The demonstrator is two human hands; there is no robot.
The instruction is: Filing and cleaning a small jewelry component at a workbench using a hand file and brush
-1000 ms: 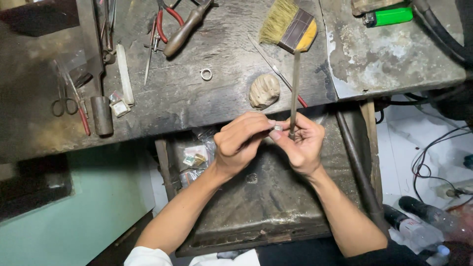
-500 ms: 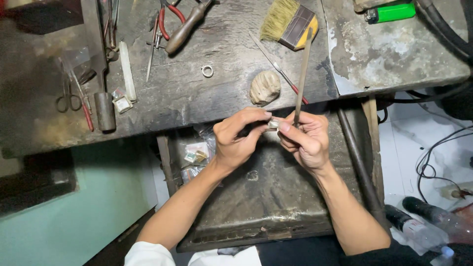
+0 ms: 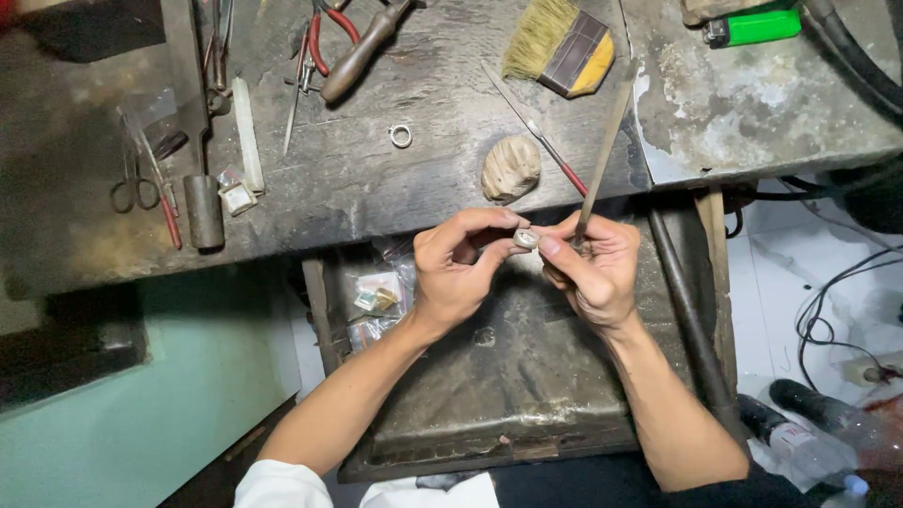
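Green lighter (image 3: 752,25); yellow-black brush (image 3: 562,49); red-handled pliers (image 3: 329,33); silver ring (image 3: 401,135).

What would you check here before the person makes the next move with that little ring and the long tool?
1. Ring pinched between fingertips of both hands: ok.
2. Left hand grip steady on the ring: ok, thumb and forefinger close on it.
3. Right hand holds the long tool: ok, it points up and away over the bench.
4. Tool's working end meets the ring: cannot tell, fingers hide it.
5. Tray lies under the hands to catch a dropped ring: ok.
6. Brush and spare ring lie away from the hands: ok.
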